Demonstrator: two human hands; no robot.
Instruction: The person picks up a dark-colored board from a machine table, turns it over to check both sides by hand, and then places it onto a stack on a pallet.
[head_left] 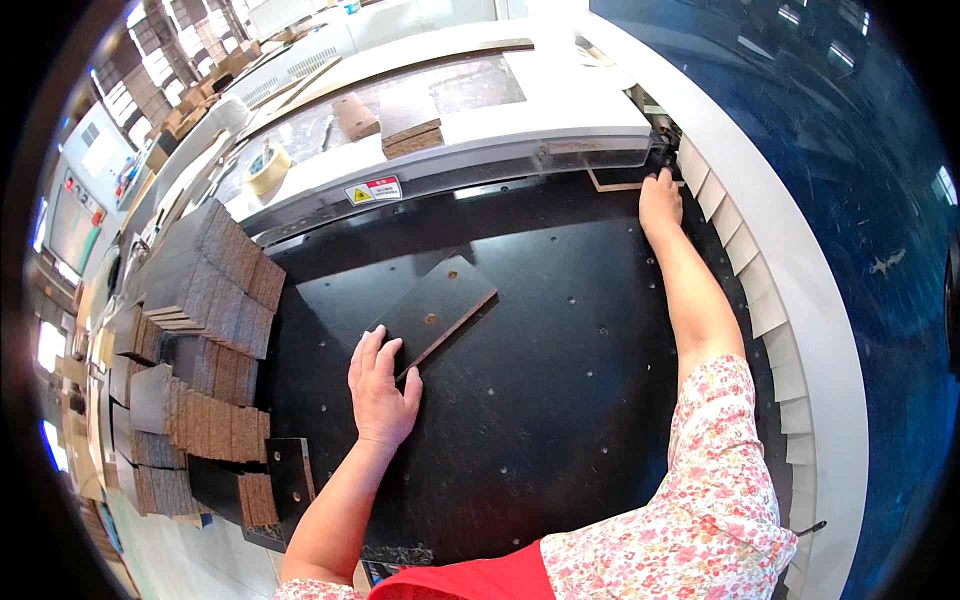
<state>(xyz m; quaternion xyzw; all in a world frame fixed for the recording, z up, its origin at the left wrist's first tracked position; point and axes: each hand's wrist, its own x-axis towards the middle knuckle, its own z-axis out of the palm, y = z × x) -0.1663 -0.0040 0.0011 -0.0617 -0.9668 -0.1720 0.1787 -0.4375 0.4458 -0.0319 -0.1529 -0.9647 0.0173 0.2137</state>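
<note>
My left hand [385,388] grips the near end of a dark rectangular board [445,305], thumb at one edge and fingers over the other. The board lies slantwise on the black machine table [520,400] and shows two round holes and a brown cut edge. At the far right corner, my right hand [661,203] is closed at the end of another dark board [622,178] with a pale brown edge. That board lies partly under the machine's grey beam [480,168]; my fingertips are partly hidden there.
Stacks of cut boards [215,270] stand along the left side, with a holed board [291,480] nearby. A tape roll [267,172] and small board pieces [411,138] rest on the machine top. A pleated pale guard [755,290] curves along the right.
</note>
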